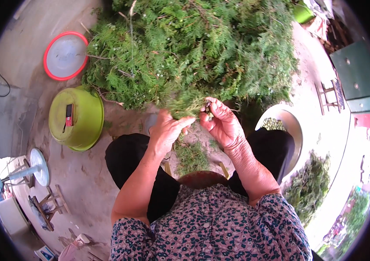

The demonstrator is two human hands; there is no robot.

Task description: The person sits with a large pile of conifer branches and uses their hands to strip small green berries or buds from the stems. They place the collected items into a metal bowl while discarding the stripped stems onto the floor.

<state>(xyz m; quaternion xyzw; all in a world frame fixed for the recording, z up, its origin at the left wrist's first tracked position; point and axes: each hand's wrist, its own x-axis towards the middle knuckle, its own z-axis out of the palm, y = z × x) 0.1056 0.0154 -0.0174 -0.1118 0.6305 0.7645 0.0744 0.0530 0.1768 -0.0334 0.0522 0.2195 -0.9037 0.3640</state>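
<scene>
In front of my knees my left hand (165,131) is closed round the lower end of a leafy evergreen sprig (184,102), whose tip is a little blurred. Right beside it, my right hand (225,125) pinches small green cones (210,114) between thumb and fingers at the sprig's edge. A big heap of evergreen branches (202,52) rises just beyond both hands. By my right knee stands a wide metal basin (298,130), partly hidden by the leg, with many small green cones (273,124) inside. Loose sprigs (192,157) lie on the floor between my legs.
At left sits an upturned lime-green basin (90,130) with a red and black phone (69,116) on it. Beyond it lies a red-rimmed round basin (65,56). Another pile of sprigs (310,185) is at right. A fan (39,167) and a stool (51,205) stand lower left.
</scene>
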